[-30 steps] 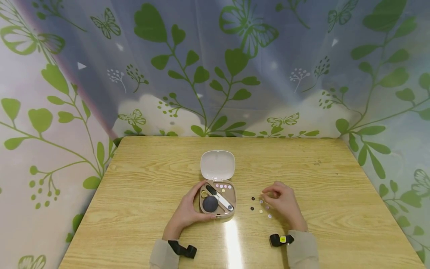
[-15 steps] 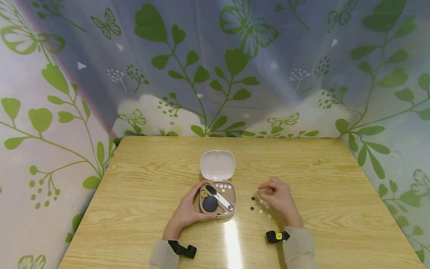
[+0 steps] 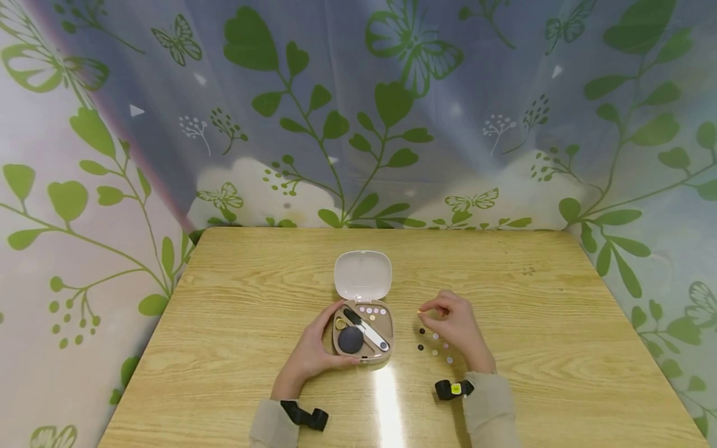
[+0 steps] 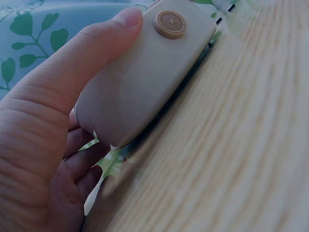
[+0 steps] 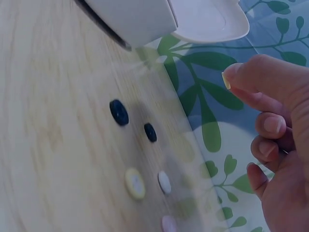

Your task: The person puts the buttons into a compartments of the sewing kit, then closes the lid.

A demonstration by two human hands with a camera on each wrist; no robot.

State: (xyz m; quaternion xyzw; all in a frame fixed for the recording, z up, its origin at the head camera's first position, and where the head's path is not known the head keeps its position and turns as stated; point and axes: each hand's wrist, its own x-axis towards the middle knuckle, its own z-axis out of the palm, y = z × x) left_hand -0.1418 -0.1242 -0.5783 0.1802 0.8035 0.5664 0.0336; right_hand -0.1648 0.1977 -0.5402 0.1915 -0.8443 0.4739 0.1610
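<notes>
An open sewing box (image 3: 392, 336) stands mid-table, its white lid (image 3: 363, 275) tipped back. My left hand (image 3: 311, 351) grips its left side; in the left wrist view the thumb lies along the box wall (image 4: 140, 82) near a round button-shaped catch (image 4: 170, 24). Inside are a dark round piece (image 3: 350, 340), a white-and-black tool (image 3: 366, 331), a yellow ring (image 3: 340, 323) and several small buttons (image 3: 376, 310). Right of the box, my right hand (image 3: 456, 325) pinches a small yellow button (image 5: 226, 80) between thumb and forefinger, above the table.
Loose buttons lie on the table below the right hand: two black ones (image 5: 119, 112), a yellow one (image 5: 135, 183), a white one (image 5: 164, 182) and a pink one (image 5: 168, 224) among them. A patterned curtain (image 3: 358, 124) hangs behind the wooden table (image 3: 235, 280).
My right hand has moved left towards the box and slightly away from me, with the yellow button between its fingertips. The left hand and the box have stayed in place.
</notes>
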